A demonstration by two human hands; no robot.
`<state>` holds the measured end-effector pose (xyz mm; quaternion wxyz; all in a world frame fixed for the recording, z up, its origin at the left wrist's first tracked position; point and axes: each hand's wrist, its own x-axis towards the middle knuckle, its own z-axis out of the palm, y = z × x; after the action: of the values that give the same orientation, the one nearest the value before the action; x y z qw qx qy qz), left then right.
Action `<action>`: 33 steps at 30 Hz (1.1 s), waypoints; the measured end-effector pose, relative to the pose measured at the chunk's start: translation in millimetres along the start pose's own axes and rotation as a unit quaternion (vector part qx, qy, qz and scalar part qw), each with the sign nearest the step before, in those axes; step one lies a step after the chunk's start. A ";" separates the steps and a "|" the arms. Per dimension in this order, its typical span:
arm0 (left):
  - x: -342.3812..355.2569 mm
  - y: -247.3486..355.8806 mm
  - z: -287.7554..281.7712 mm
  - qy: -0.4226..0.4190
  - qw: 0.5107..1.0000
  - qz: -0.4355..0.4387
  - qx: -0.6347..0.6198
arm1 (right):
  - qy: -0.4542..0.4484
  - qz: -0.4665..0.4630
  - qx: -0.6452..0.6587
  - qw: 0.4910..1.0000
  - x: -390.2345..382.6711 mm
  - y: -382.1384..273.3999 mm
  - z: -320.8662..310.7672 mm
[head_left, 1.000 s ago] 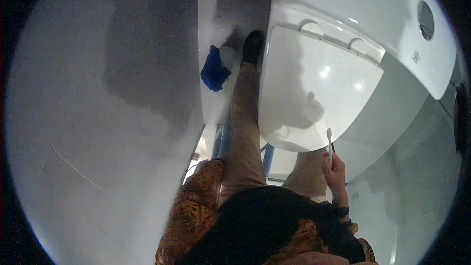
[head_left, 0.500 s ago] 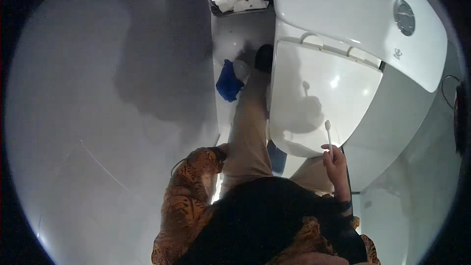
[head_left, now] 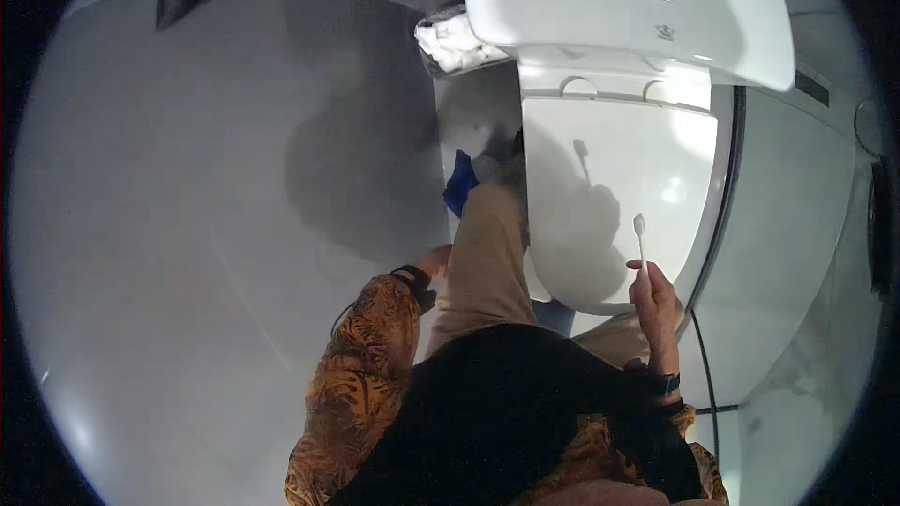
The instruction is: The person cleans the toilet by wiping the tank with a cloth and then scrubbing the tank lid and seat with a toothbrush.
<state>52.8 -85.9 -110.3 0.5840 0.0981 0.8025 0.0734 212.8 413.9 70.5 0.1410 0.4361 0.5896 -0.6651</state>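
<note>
My right hand [head_left: 656,295] is closed around a slim white stick with a small oval head [head_left: 640,230]. Its head points up and away from me, over the front right part of the closed toilet lid [head_left: 591,187]. I cannot make out whether it is a brush or a spoon. A shadow of the stick and hand falls on the white lid. My left hand [head_left: 433,264] is low beside my left leg, near the knee; its fingers are mostly hidden, and whatever it may hold does not show.
The toilet tank [head_left: 581,0] with its round flush button stands at the back. Left of it is a black-lined bin [head_left: 427,56] with white paper. A crumpled blue thing [head_left: 459,183] lies by my left leg. Grey walls rise on both sides.
My view has swung, so the toilet and bin sit differently in the picture. My left hand shows more beside the leg. The right hand still grips the white stick, its head upward.
</note>
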 end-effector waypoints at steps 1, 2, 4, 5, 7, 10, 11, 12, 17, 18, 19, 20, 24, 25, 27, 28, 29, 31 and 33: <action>7.7 35.7 -17.6 -0.079 0.965 -0.085 -0.235 | 0.019 -0.014 -0.002 1.000 -3.8 6.2 -8.4; 23.1 92.6 -40.5 -0.147 0.864 -0.174 -0.449 | 0.031 -0.034 0.001 0.999 -7.9 8.0 -13.1; 22.7 69.7 -75.4 -0.081 0.933 -0.118 -0.331 | 0.008 -0.067 0.025 0.997 -10.6 -2.5 -4.6; 20.8 57.7 -91.0 -0.036 0.973 -0.073 -0.218 | -0.006 -0.106 0.022 0.994 -12.2 -4.4 1.5; 43.4 118.2 -107.6 0.078 0.970 0.132 0.191 | 0.008 -0.151 -0.006 0.988 -22.8 7.0 4.7; 20.7 197.5 -118.9 0.137 0.955 0.174 0.199 | 0.117 -0.180 -0.006 0.977 -50.0 46.3 18.5; 9.3 206.2 -117.0 0.209 0.938 0.194 0.200 | 0.143 -0.173 0.002 0.974 -62.2 58.6 26.4; 2.0 210.2 -118.1 0.283 0.914 0.212 0.199 | 0.171 -0.190 0.010 0.967 -74.0 61.9 38.4; -10.0 224.1 -95.1 0.382 0.848 0.349 0.116 | 0.186 -0.260 0.025 0.947 -89.0 97.7 42.7; -13.2 227.7 -94.4 0.392 0.839 0.359 0.116 | 0.194 -0.281 -0.001 0.940 -91.3 93.1 45.2; -16.5 232.1 -94.6 0.416 0.808 0.403 0.112 | 0.189 -0.297 0.026 0.936 -94.0 87.3 48.8; -17.5 230.0 -91.6 0.438 0.776 0.441 0.107 | 0.190 -0.309 0.024 0.932 -96.0 83.7 56.3; -63.0 275.5 -90.3 0.459 0.721 0.500 0.137 | 0.201 -0.310 0.036 0.929 -119.3 89.4 60.7; -74.3 282.7 -88.0 0.461 0.717 0.504 0.136 | 0.184 -0.315 0.045 0.930 -124.1 94.7 61.1; -92.0 290.2 -104.2 0.466 0.718 0.486 0.177 | 0.162 -0.319 0.053 0.933 -125.6 96.7 69.7; -99.3 294.7 -114.3 0.469 0.713 0.490 0.178 | 0.165 -0.324 0.052 0.930 -127.2 96.9 70.6; -103.0 291.7 -128.0 0.479 0.705 0.480 0.209 | 0.147 -0.326 0.039 0.933 -128.8 94.2 74.4; -107.5 292.8 -146.3 0.478 0.711 0.458 0.238 | 0.136 -0.324 0.023 0.936 -129.5 97.8 80.2; -112.6 304.3 -159.9 0.478 0.722 0.431 0.254 | 0.150 -0.311 0.026 0.938 -134.6 98.5 77.3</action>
<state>-44.0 181.4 113.5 -0.0188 0.5298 0.8349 0.1480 328.0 273.7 100.0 -0.1744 0.3286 0.6929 -0.6177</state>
